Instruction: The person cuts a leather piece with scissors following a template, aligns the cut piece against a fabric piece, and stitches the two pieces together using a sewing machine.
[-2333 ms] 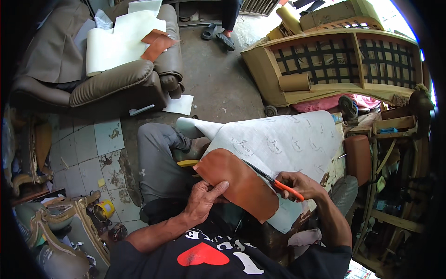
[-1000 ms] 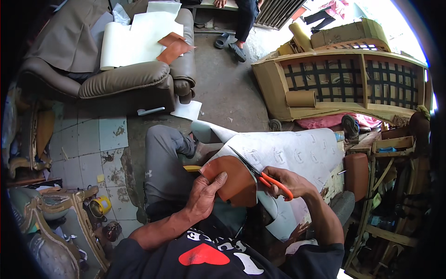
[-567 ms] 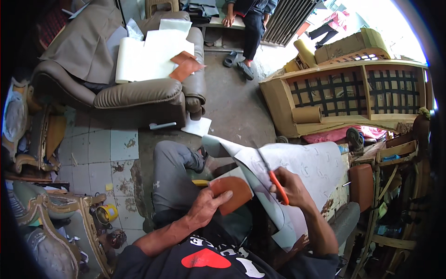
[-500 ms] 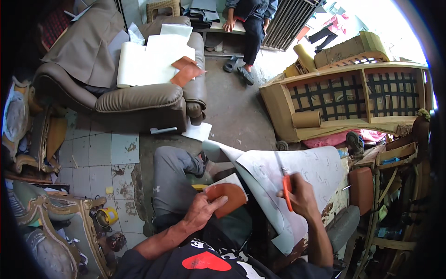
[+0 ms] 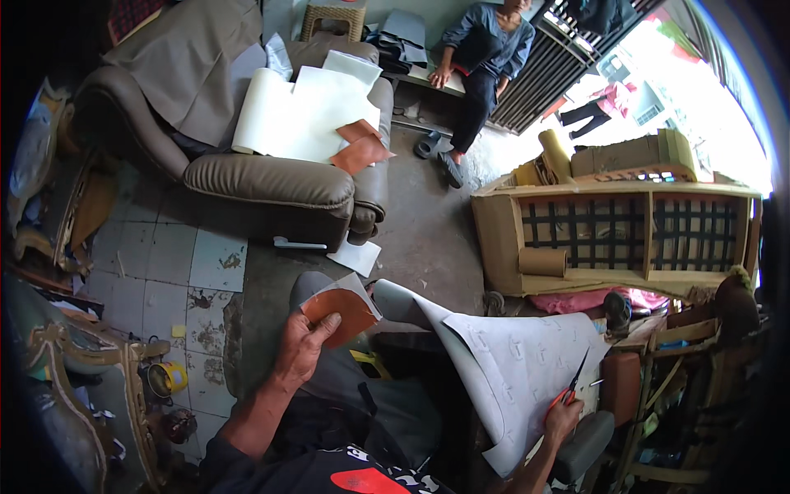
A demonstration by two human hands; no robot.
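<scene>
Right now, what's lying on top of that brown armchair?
On the brown armchair lie large white sheets, curled at one edge, with two small orange-brown leather pieces on them and a grey-brown cloth over the back. The seat beneath is covered.

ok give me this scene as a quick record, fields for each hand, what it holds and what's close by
left hand: raised, holding a cut brown leather piece by its lower edge
right hand: gripping orange-handled scissors, blades pointing up
lap: large white sheet with faint outlines, draped over the knees
behind: brown armchair with white sheets and brown pieces on its seat
right side: wooden frame with webbing
background: a seated person
</scene>
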